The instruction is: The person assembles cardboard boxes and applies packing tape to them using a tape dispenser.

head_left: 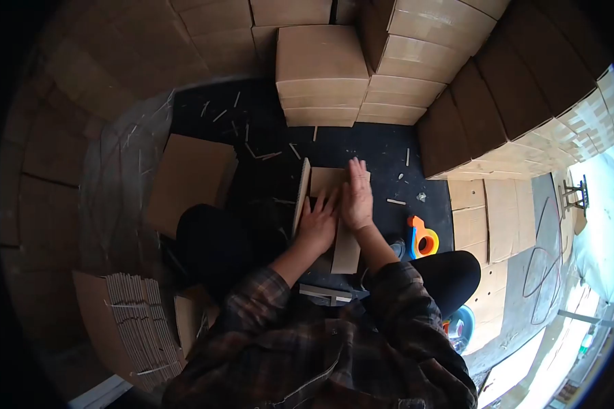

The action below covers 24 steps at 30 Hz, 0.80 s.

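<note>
Between my knees stands a small cardboard box [346, 258], with one flap raised on its left side. My left hand [318, 223] lies on the box's inner part with its fingers spread. My right hand [357, 196] is laid flat along the right side of the box, fingers stretched out and pointing away from me. Neither hand grips anything that I can see. To the right, near my knee, an orange and yellow tape dispenser [424, 238] rests on the dark floor. The hands and forearms hide part of the box.
A closed carton [320, 54] stands ahead, with stacked cartons [430, 34] behind and rightward. Cardboard strips [252, 151] litter the floor. A cardboard piece [189, 180] lies left, and a bundle of flattened cardboard [140, 320] lower left. A plastic tub [464, 327] is by my right leg.
</note>
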Each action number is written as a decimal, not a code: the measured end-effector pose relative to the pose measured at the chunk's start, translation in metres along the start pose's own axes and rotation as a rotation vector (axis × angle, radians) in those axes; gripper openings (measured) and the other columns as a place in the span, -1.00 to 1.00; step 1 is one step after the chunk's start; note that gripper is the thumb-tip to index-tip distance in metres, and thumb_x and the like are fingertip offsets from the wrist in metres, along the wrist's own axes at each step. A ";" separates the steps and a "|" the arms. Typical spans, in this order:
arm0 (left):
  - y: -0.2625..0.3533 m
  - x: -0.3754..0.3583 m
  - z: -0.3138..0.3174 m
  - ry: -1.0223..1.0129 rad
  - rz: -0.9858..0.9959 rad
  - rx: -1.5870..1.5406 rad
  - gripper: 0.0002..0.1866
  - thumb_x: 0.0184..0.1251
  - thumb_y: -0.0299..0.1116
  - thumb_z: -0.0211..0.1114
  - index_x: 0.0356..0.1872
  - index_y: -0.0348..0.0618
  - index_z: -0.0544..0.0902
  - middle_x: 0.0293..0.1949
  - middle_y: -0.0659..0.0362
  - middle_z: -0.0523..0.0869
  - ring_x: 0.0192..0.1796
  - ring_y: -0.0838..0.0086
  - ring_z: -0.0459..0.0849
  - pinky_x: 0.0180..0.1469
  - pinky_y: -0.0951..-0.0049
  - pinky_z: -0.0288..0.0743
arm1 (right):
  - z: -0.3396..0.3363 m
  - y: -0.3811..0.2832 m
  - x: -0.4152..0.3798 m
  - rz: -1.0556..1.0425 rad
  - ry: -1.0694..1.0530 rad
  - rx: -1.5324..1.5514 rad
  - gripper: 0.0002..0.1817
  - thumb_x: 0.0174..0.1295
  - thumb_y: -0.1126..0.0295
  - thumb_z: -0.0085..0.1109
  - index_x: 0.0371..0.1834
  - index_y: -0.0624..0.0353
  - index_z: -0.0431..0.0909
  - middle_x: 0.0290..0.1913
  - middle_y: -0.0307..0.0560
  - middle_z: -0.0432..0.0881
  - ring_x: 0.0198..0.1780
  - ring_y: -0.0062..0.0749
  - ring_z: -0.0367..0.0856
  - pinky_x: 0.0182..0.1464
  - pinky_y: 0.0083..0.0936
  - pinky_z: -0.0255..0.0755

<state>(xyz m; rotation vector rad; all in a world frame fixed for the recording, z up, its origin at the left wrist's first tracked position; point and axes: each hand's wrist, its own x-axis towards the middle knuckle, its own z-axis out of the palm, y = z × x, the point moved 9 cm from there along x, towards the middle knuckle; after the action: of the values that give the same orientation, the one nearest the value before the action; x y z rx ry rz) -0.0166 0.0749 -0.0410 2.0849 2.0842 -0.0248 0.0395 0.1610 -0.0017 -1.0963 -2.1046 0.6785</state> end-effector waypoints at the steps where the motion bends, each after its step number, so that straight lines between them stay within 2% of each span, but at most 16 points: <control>1: 0.002 -0.003 -0.004 -0.012 0.005 -0.042 -0.32 0.26 -0.30 0.18 0.44 -0.09 0.26 0.50 0.05 0.13 0.54 0.13 0.02 0.49 -0.13 -0.11 | 0.002 0.013 -0.002 0.078 -0.049 -0.126 -0.42 0.35 0.39 -0.07 0.46 0.16 0.18 0.51 0.08 0.15 0.56 0.00 -0.01 0.47 -0.05 0.01; 3: 0.010 -0.008 -0.011 -0.009 0.059 -0.016 -0.47 0.21 -0.35 0.26 0.25 -0.19 0.51 0.41 0.03 0.32 0.49 0.12 0.17 0.49 -0.11 -0.07 | 0.006 0.025 -0.006 0.204 -0.146 -0.383 -0.44 0.38 0.27 -0.09 0.45 0.12 0.20 0.51 -0.01 0.17 0.56 -0.07 -0.02 0.44 0.07 0.02; 4: 0.008 -0.012 -0.017 -0.014 0.062 -0.018 -0.47 0.21 -0.35 0.26 0.25 -0.19 0.51 0.41 0.03 0.32 0.49 0.12 0.17 0.49 -0.11 -0.07 | 0.008 0.026 -0.007 0.188 -0.115 -0.374 -0.44 0.38 0.26 -0.08 0.44 0.12 0.21 0.50 -0.01 0.18 0.56 -0.06 -0.02 0.44 0.03 0.03; 5: 0.009 -0.020 -0.029 0.025 0.151 -0.116 -0.48 0.17 -0.36 0.31 0.20 -0.21 0.54 0.39 0.01 0.34 0.48 0.12 0.18 0.49 -0.08 -0.05 | 0.011 0.027 -0.007 0.170 -0.085 -0.361 -0.44 0.37 0.26 -0.06 0.43 0.12 0.23 0.49 0.00 0.19 0.56 -0.05 -0.01 0.45 -0.01 0.04; 6: 0.009 -0.029 -0.049 0.063 0.236 -0.212 -0.49 0.13 -0.36 0.36 0.16 -0.24 0.57 0.38 0.00 0.36 0.48 0.12 0.19 0.49 -0.05 -0.03 | 0.012 0.027 -0.006 0.114 -0.054 -0.306 -0.48 0.34 0.31 -0.04 0.38 0.17 0.30 0.45 0.09 0.23 0.52 0.05 0.05 0.47 -0.17 0.07; 7: 0.000 -0.038 -0.092 0.204 0.208 -0.255 -0.31 0.08 -0.41 0.43 0.32 -0.19 0.43 0.42 -0.01 0.29 0.49 0.13 0.20 0.49 -0.02 0.03 | 0.012 0.027 -0.005 0.118 -0.058 -0.300 -0.48 0.34 0.31 -0.04 0.38 0.17 0.30 0.45 0.09 0.23 0.52 0.05 0.05 0.47 -0.17 0.07; 9: -0.045 -0.056 -0.114 0.448 -0.125 -0.450 -0.15 0.09 -0.43 0.43 0.45 -0.15 0.22 0.47 -0.05 0.18 0.52 0.12 0.13 0.49 -0.02 0.04 | 0.012 0.021 -0.005 0.082 -0.112 -0.338 -0.48 0.34 0.33 -0.03 0.36 0.23 0.31 0.39 0.11 0.29 0.50 0.09 0.05 0.49 -0.19 0.05; 10: -0.064 -0.057 -0.095 0.492 -0.180 -0.709 -0.12 0.26 -0.44 0.30 0.52 -0.14 -0.03 0.52 -0.06 0.06 0.55 0.15 0.05 0.51 0.06 0.01 | 0.011 0.019 -0.006 0.088 -0.112 -0.334 -0.48 0.34 0.33 -0.03 0.36 0.23 0.31 0.39 0.11 0.29 0.50 0.09 0.05 0.49 -0.19 0.05; 12: -0.066 -0.036 -0.010 0.255 -0.191 -1.270 -0.21 0.40 -0.46 0.12 0.54 -0.15 -0.13 0.53 -0.07 0.00 0.56 0.18 0.01 0.52 0.18 -0.02 | 0.012 0.015 -0.007 0.073 -0.128 -0.326 -0.49 0.34 0.35 -0.03 0.35 0.22 0.31 0.36 0.10 0.32 0.50 0.09 0.05 0.49 -0.19 0.04; 13: -0.050 -0.032 -0.017 0.198 -0.224 -1.584 -0.28 0.47 -0.45 0.00 0.53 -0.18 -0.16 0.54 -0.06 -0.04 0.57 0.18 -0.04 0.54 0.26 -0.09 | 0.011 0.018 -0.007 0.072 -0.127 -0.325 -0.49 0.34 0.35 -0.03 0.35 0.22 0.31 0.36 0.10 0.32 0.50 0.09 0.05 0.49 -0.19 0.04; 14: -0.045 -0.027 -0.013 0.195 -0.219 -1.582 -0.28 0.47 -0.45 0.00 0.53 -0.18 -0.16 0.54 -0.06 -0.04 0.57 0.18 -0.04 0.54 0.26 -0.09 | 0.009 0.020 -0.006 0.054 -0.123 -0.337 -0.49 0.34 0.35 -0.03 0.36 0.21 0.31 0.36 0.09 0.32 0.50 0.09 0.05 0.49 -0.19 0.04; 16: -0.035 -0.022 -0.022 0.325 -0.083 -1.314 -0.29 0.49 -0.45 -0.05 0.54 -0.19 -0.20 0.55 -0.05 -0.09 0.57 0.31 -0.03 0.53 0.32 -0.12 | 0.006 0.022 -0.009 0.042 -0.122 -0.352 -0.49 0.34 0.35 -0.04 0.36 0.19 0.31 0.36 0.09 0.31 0.51 0.08 0.05 0.49 -0.19 0.04; 17: -0.032 -0.021 -0.019 0.352 -0.118 -1.177 -0.26 0.45 -0.38 0.04 0.54 -0.15 -0.13 0.55 -0.10 -0.09 0.56 0.12 -0.04 0.52 0.19 -0.06 | 0.007 0.023 -0.008 0.048 -0.117 -0.332 -0.50 0.34 0.35 -0.04 0.36 0.18 0.32 0.37 0.08 0.31 0.51 0.07 0.05 0.50 -0.20 0.04; 19: -0.009 -0.018 -0.019 0.142 -0.280 -0.469 -0.22 0.37 -0.26 0.16 0.53 -0.08 -0.02 0.53 -0.12 -0.06 0.53 -0.14 -0.04 0.48 0.00 0.02 | 0.011 0.022 -0.010 0.057 -0.113 -0.307 -0.50 0.34 0.34 -0.04 0.36 0.17 0.32 0.37 0.08 0.31 0.51 0.07 0.05 0.50 -0.20 0.03; 20: -0.004 -0.015 -0.016 0.160 -0.296 -0.415 -0.18 0.28 -0.13 0.24 0.51 -0.01 0.07 0.52 -0.11 -0.03 0.50 -0.28 -0.07 0.36 -0.20 0.13 | 0.010 0.024 -0.011 0.054 -0.114 -0.292 -0.50 0.35 0.33 -0.03 0.36 0.17 0.33 0.37 0.07 0.31 0.51 0.06 0.04 0.50 -0.20 0.02; 24: 0.008 -0.015 -0.010 0.091 -0.277 -0.243 -0.18 0.27 -0.07 0.25 0.51 0.01 0.09 0.53 -0.04 -0.02 0.52 -0.23 -0.11 0.29 -0.24 0.16 | 0.007 0.033 -0.012 0.057 -0.134 -0.273 -0.50 0.35 0.33 -0.04 0.36 0.20 0.33 0.36 0.09 0.31 0.52 0.07 0.01 0.51 -0.20 -0.01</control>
<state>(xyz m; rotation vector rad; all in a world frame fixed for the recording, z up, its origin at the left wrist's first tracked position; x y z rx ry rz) -0.0098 0.0614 -0.0278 1.6784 2.2824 0.2741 0.0556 0.1668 -0.0327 -1.2936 -2.3395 0.5135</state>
